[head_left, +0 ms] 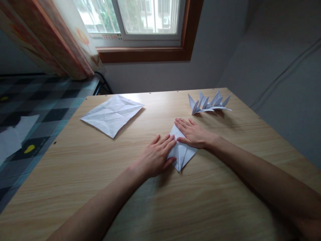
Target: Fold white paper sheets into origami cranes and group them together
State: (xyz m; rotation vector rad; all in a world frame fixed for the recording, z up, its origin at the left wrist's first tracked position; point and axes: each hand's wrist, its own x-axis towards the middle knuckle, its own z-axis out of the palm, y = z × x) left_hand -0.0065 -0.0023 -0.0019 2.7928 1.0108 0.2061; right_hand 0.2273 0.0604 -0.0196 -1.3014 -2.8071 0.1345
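Note:
A folded sheet of white paper [181, 154], roughly diamond-shaped with creases running to its near point, lies flat on the wooden table [105, 187]. My left hand [160, 154] rests on its left edge, fingers stretched out and pointing to the upper right. Across its upper right side lies my right hand [193, 133], palm down with the fingers flat toward the far corner. Parts of the paper are hidden under both hands. Neither hand is wrapped round anything.
A creased, unfolded white sheet [112, 113] lies at the far left of the table. Folded paper cranes [208, 103] stand in a group at the far right. Left of the table is a checked cloth [50, 100] with loose paper [25, 129]. Behind are a window [150, 20] and a curtain [62, 36].

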